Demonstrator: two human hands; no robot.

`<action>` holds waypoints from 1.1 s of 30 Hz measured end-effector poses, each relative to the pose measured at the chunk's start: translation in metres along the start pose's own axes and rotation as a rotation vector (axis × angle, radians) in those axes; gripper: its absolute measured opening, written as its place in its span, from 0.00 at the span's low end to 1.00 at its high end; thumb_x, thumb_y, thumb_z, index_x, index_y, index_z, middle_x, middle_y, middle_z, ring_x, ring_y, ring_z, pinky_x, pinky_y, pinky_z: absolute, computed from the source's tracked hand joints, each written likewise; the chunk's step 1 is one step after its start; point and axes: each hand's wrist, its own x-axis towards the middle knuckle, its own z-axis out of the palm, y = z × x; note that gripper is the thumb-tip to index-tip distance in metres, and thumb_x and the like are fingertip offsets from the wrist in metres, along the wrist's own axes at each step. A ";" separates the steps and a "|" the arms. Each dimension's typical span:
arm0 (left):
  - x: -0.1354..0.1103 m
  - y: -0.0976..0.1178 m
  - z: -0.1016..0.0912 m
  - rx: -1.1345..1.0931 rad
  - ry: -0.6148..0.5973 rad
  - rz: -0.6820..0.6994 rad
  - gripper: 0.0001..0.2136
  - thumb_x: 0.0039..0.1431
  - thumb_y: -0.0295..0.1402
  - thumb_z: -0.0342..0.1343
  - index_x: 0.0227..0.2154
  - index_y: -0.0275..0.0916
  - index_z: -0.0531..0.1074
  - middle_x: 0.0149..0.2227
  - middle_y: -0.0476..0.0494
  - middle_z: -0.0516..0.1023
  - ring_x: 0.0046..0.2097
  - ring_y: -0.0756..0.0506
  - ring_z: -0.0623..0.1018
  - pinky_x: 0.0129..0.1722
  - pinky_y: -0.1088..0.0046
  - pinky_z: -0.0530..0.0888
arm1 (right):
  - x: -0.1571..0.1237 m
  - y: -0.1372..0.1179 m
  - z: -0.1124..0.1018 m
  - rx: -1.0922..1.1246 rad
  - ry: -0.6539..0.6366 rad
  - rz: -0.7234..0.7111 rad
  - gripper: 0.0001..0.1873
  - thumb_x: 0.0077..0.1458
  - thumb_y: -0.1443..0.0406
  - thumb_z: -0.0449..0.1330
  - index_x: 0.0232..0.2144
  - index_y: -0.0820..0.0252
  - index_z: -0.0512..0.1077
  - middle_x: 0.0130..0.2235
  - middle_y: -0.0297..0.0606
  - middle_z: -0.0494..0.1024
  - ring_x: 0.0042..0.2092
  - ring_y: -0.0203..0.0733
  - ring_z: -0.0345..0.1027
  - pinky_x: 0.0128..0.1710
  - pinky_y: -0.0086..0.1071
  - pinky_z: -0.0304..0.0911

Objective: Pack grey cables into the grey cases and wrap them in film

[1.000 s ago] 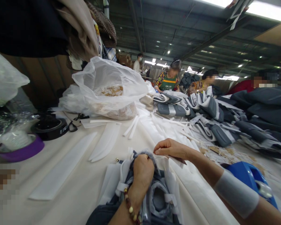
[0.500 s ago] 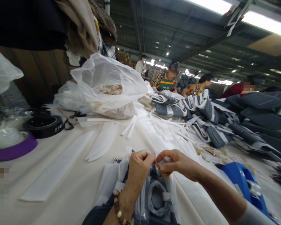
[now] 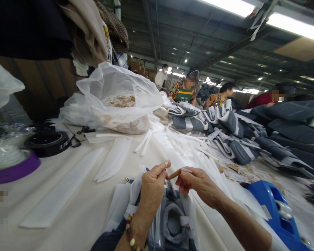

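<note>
the left hand (image 3: 151,186) has its thumb and finger pressed together just beside one end of a small brown strip (image 3: 176,173), and the right hand (image 3: 196,182) pinches the other end. the strip is up in the air between both hands, over a grey cloth (image 3: 172,219) on the table (image 3: 75,216). a blue tape holder (image 3: 274,205) sits near the right arm.

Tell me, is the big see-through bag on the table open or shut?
Open. The plastic bag gapes at its top, and the tan scraps inside show through the gap.
</note>
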 end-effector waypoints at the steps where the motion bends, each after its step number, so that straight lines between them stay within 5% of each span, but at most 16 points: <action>1: 0.000 0.001 0.000 -0.021 -0.001 -0.020 0.16 0.47 0.34 0.53 0.37 0.38 0.80 0.21 0.50 0.75 0.23 0.50 0.69 0.27 0.74 0.69 | 0.003 0.000 0.001 -0.017 0.015 -0.006 0.26 0.45 0.44 0.62 0.25 0.64 0.72 0.24 0.34 0.73 0.22 0.32 0.66 0.22 0.27 0.59; 6: 0.001 0.002 -0.001 -0.172 0.047 -0.121 0.17 0.42 0.32 0.57 0.37 0.38 0.79 0.33 0.45 0.81 0.22 0.53 0.67 0.21 0.78 0.65 | 0.011 0.001 0.001 -0.042 0.051 -0.007 0.28 0.46 0.42 0.59 0.23 0.62 0.67 0.20 0.31 0.70 0.18 0.29 0.60 0.19 0.26 0.56; 11: 0.000 0.004 -0.002 -0.164 -0.034 -0.118 0.20 0.43 0.34 0.58 0.42 0.33 0.78 0.19 0.49 0.74 0.20 0.53 0.66 0.21 0.78 0.66 | 0.008 -0.006 0.003 -0.128 0.031 -0.045 0.28 0.48 0.41 0.57 0.21 0.61 0.65 0.18 0.30 0.67 0.18 0.31 0.60 0.19 0.26 0.54; 17: -0.001 0.003 -0.003 -0.097 -0.080 -0.032 0.20 0.47 0.33 0.56 0.45 0.34 0.76 0.19 0.51 0.71 0.21 0.53 0.67 0.23 0.78 0.68 | 0.006 -0.011 0.006 -0.271 -0.045 -0.100 0.20 0.43 0.53 0.67 0.31 0.59 0.65 0.21 0.25 0.65 0.22 0.30 0.55 0.20 0.25 0.49; 24: -0.003 0.001 -0.004 -0.177 -0.013 -0.060 0.15 0.47 0.34 0.58 0.38 0.38 0.79 0.39 0.39 0.81 0.21 0.55 0.68 0.19 0.80 0.66 | 0.012 -0.007 0.008 -0.328 0.002 -0.096 0.15 0.41 0.57 0.67 0.26 0.58 0.66 0.17 0.25 0.67 0.18 0.29 0.55 0.17 0.24 0.48; 33: -0.003 0.008 -0.003 -0.147 -0.070 -0.021 0.13 0.47 0.36 0.60 0.36 0.40 0.80 0.31 0.44 0.81 0.22 0.53 0.69 0.21 0.81 0.68 | 0.020 -0.016 0.003 -0.253 -0.078 0.017 0.13 0.39 0.58 0.64 0.24 0.60 0.68 0.16 0.25 0.70 0.14 0.30 0.62 0.12 0.22 0.54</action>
